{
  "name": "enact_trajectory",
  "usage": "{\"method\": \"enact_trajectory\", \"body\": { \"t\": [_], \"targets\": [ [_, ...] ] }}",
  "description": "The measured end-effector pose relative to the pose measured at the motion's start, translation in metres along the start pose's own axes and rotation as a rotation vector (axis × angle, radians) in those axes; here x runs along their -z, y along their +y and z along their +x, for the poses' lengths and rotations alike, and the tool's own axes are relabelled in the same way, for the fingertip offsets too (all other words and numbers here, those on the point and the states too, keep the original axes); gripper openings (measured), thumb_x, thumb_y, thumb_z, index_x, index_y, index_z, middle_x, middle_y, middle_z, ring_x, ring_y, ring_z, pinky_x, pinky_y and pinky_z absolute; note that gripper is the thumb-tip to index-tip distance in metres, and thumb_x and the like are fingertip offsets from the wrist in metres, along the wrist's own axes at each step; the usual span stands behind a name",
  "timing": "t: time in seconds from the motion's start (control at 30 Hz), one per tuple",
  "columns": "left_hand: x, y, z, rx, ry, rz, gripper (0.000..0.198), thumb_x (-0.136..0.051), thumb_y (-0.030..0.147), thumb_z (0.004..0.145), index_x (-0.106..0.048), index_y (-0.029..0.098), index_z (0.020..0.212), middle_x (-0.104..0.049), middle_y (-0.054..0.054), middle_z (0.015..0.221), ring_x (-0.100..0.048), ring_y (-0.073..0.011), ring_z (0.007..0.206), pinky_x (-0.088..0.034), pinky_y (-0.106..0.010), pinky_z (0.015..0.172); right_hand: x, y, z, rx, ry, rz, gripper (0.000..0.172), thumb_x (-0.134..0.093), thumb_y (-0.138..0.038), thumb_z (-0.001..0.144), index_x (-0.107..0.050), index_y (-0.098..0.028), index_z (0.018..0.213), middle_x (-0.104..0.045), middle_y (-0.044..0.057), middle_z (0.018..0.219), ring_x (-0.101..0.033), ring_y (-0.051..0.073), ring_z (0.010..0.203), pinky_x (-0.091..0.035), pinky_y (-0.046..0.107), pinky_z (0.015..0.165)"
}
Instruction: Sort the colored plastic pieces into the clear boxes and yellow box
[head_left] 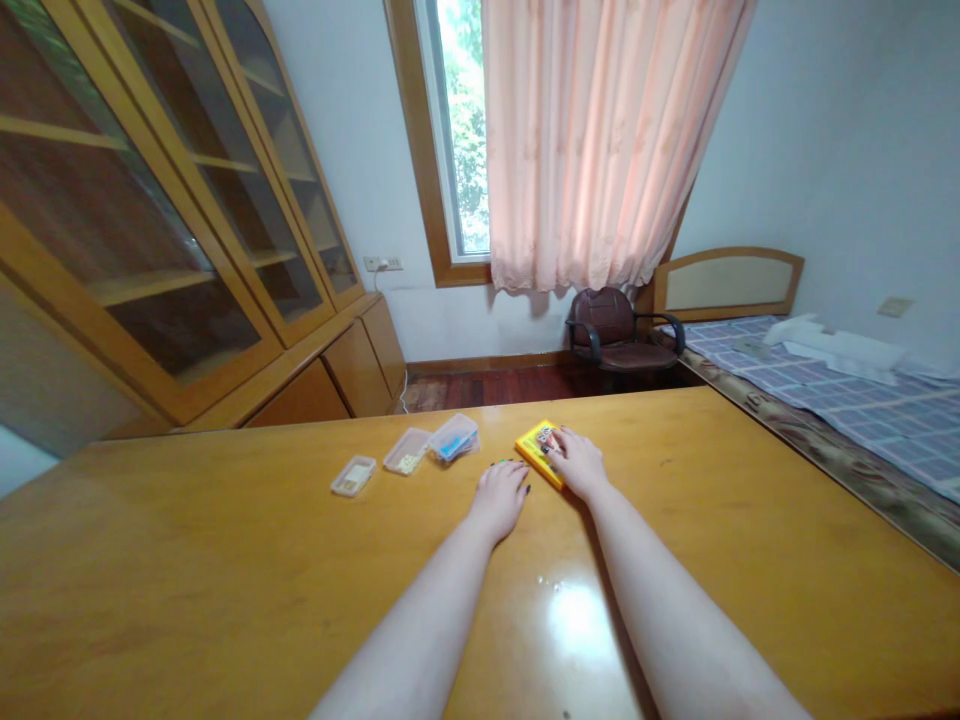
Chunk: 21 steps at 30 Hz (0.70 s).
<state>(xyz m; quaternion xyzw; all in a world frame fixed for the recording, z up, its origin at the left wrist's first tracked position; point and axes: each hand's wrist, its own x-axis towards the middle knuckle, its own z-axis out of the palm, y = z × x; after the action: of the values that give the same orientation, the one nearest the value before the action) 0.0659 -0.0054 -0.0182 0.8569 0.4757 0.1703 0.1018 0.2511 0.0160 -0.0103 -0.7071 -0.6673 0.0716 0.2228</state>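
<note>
Yellow pack (534, 446), quantity one: flat, placed toward the far edge of the tabletop (225, 570) and partly covered by the right hand (582, 466). Its long axis is slanted from far left to near right; one narrow end is turned toward the window (466, 150). A red-and-white mark is borne on its upper face; the lettering is too small to be read. Right fingers: laid on the pack; whether it is gripped cannot be made out. Left hand (498, 500), one: rested just beside the pack, fingers bent, with a trace of green seen at their tips; whether anything is held cannot be made out. Clear plastic boxes, at least three, set left of the hands: a left box (353, 477), a middle box (406, 453) with pale pieces, and a right box (453, 439) with blue contents.
</note>
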Motion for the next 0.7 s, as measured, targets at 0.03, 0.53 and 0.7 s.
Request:
{"method": "enact_trajectory", "body": {
  "t": [0.03, 0.53, 0.7],
  "targets": [
    [0.001, -0.001, 0.0, 0.003, 0.021, -0.01, 0.033, -0.041, 0.027, 0.084, -0.053, 0.021, 0.114, -0.055, -0.005, 0.119, -0.045, -0.0192, 0.112, -0.032, -0.038, 0.099, -0.002, -0.002, -0.002, 0.032, 0.016, 0.021, 0.044, -0.041, -0.047, 0.081, -0.05, -0.025, 0.119, -0.048, 0.006, 0.128, -0.045, 0.022, 0.112, -0.029, 0.035, 0.093],
    [-0.008, -0.004, 0.001, 0.267, -0.018, 0.07, 0.071, -0.047, 0.043, 0.077, -0.023, 0.012, 0.136, -0.03, -0.014, 0.14, -0.025, -0.0269, 0.129, -0.014, -0.046, 0.107, -0.01, -0.014, 0.005, 0.038, 0.022, 0.12, 0.04, -0.035, -0.046, 0.085, -0.059, -0.026, 0.111, -0.053, 0.007, 0.122, -0.045, 0.021, 0.115, -0.032, 0.035, 0.095],
    [-0.006, -0.003, 0.001, 0.331, 0.015, -0.011, 0.074, -0.052, 0.04, 0.075, -0.021, 0.013, 0.136, -0.025, -0.016, 0.142, -0.026, -0.0298, 0.129, -0.02, -0.046, 0.104, -0.006, -0.019, 0.002, 0.178, -0.085, 0.214, 0.043, -0.039, -0.045, 0.083, -0.056, -0.023, 0.115, -0.051, 0.009, 0.125, -0.043, 0.021, 0.118, -0.032, 0.035, 0.098]
  ]
}}
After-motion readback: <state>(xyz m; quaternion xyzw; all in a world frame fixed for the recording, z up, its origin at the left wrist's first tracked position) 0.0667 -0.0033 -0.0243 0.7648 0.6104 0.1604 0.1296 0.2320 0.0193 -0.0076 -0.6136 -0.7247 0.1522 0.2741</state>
